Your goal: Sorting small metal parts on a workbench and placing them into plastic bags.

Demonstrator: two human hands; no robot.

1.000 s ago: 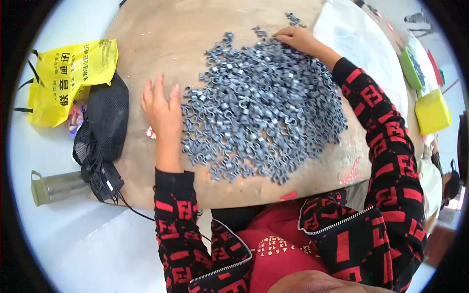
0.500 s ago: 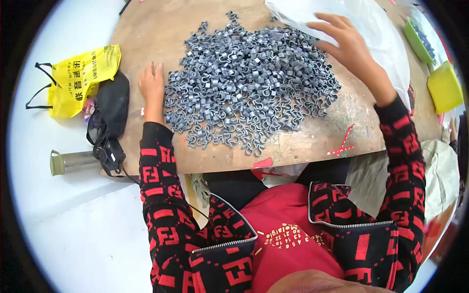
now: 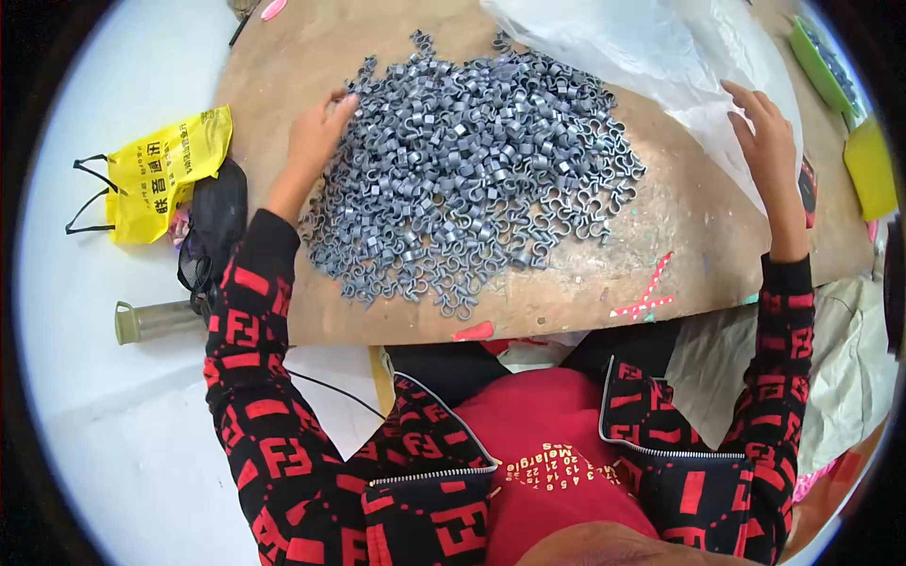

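A broad heap of small grey S-shaped clips (image 3: pixel 472 160) covers the middle of the brown table (image 3: pixel 377 325). My left hand (image 3: pixel 318 130) is at the heap's upper left edge, its fingertips by the outermost clips. Its thumb and fingers are apart, and I see nothing in them. Over on the right, my right hand (image 3: pixel 764 137) is at the edge of a clear plastic bag (image 3: pixel 651 57), well away from the heap. The fingers of that hand are spread and hold nothing visible. The bag lies crumpled across the far right of the table.
To the left are a yellow bag (image 3: pixel 170 174) with black handles, a black pouch (image 3: pixel 217 212) and a bottle (image 3: pixel 160 321). At the far right stand a green tray (image 3: pixel 819 71) of grey parts and a yellow object (image 3: pixel 870 170). Red dotted strips (image 3: pixel 646 292) lie near the front edge.
My left hand has moved up along the heap's left side. My right hand has shifted right and down, away from the heap. More of the plastic bag shows.
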